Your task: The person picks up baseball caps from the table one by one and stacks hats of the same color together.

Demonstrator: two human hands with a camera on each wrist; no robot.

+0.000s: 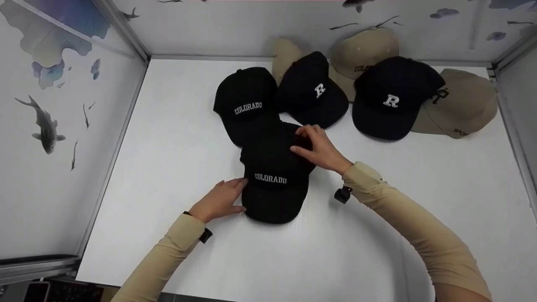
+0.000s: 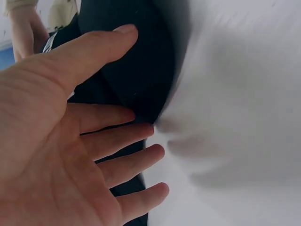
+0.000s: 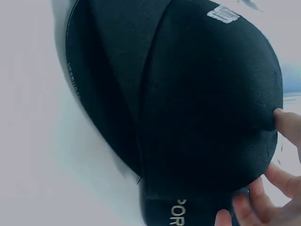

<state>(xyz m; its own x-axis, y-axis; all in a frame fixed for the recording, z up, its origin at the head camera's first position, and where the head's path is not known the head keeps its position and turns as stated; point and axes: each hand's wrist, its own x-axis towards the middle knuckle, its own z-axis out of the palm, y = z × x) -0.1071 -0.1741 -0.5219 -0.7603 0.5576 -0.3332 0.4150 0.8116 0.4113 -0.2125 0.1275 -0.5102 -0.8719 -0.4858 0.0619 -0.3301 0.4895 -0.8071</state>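
Observation:
A black cap (image 1: pixel 275 203) with white COLORADO lettering lies in the middle of the white table, brim toward me. My left hand (image 1: pixel 221 199) is at the brim's left side, fingers fairly straight; in the left wrist view the spread hand (image 2: pixel 61 127) overlaps the cap's dark brim (image 2: pixel 136 56). At the back of the crown, my right hand (image 1: pixel 321 149) holds the cap with thumb and curled fingers. The right wrist view shows the thumb (image 3: pixel 287 123) against the rounded crown (image 3: pixel 207 103), other fingertips lower down by a strap with partly seen light letters.
Another black COLORADO cap (image 1: pixel 247 94) touches the front one from behind. Further right sit two dark caps with a white R (image 1: pixel 310 90) (image 1: pixel 390 100). Beige caps (image 1: pixel 465 100) (image 1: pixel 365 48) (image 1: pixel 286 54) lie beside and behind them. Patterned white walls (image 1: pixel 235 29) enclose the table (image 1: pixel 176 126).

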